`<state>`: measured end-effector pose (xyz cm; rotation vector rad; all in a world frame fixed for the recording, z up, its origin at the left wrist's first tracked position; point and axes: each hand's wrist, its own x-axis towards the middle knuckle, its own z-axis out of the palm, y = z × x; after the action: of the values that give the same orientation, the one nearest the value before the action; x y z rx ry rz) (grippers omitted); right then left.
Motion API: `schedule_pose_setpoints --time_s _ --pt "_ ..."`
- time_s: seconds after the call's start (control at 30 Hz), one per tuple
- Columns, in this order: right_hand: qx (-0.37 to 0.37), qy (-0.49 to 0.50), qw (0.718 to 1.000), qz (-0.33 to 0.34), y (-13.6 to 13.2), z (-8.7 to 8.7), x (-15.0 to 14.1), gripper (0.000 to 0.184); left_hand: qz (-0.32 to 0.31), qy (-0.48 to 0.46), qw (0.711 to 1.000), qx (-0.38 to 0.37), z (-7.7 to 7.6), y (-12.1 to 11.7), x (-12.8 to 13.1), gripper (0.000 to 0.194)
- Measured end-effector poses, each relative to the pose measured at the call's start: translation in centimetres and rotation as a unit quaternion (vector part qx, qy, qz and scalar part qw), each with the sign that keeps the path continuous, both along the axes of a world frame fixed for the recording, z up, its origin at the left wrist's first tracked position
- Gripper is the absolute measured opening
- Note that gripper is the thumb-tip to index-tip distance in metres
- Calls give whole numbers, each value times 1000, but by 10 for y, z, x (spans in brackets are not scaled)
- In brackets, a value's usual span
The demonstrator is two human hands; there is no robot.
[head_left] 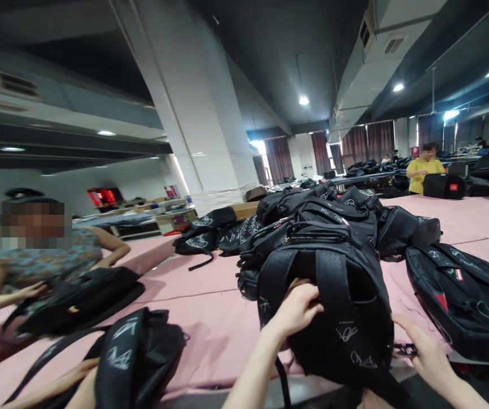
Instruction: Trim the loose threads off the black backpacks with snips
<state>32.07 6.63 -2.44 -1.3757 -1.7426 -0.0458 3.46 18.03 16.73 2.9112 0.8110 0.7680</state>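
Black backpack (333, 307) between both hands: left (297, 309) gripping its strap, right (421, 349) open alongside.

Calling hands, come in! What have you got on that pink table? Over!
Left hand gripping black backpack by its straps. Right hand on its side. More backpacks piled behind.

The black cloth backpack with white line drawings (346, 318), nearest on the pink cloth-covered table (210, 318), has a matt woven shell and shoulder straps of perforated, mesh-like padding. The table cover beside that backpack is matt, smooth fabric with shallow creases. To the right of the backpack, the flat black fabric bag with red labels (465, 295) shows a slightly glossier weave.
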Motion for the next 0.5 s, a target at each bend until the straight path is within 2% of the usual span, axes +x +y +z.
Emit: schedule_pose_setpoints --time_s 0.07,0.13,0.23,0.3,0.33,0.37,0.43,0.47,0.5 --pt "15 -14 999 24 0 11 -5 71 2 -32 999 -19 1 6 -6 12" --pt "19 -37 998 48 1 23 -14 60 46 -89 995 -12 -2 13 -12 12" --pt "6 -62 996 68 4 33 -37 46 123 -236 964 8 -10 17 -20 13" --pt "6 -63 995 76 5 35 -59 42 163 -382 909 -15 -15 9 -26 19" --pt "11 -59 995 77 5 35 -72 40 183 -464 866 -25 -18 0 -28 21" --pt "17 -53 995 77 4 35 -86 38 207 -544 813 -20 -21 -11 -30 22" --pt "29 -34 996 76 0 34 -113 29 256 -660 705 36 -31 -40 -30 22" --pt "29 -23 996 82 -2 35 -124 24 272 -679 679 62 -37 -56 -29 22" --pt "27 -13 995 94 -4 35 -134 20 277 -672 683 68 -46 -72 -27 23"
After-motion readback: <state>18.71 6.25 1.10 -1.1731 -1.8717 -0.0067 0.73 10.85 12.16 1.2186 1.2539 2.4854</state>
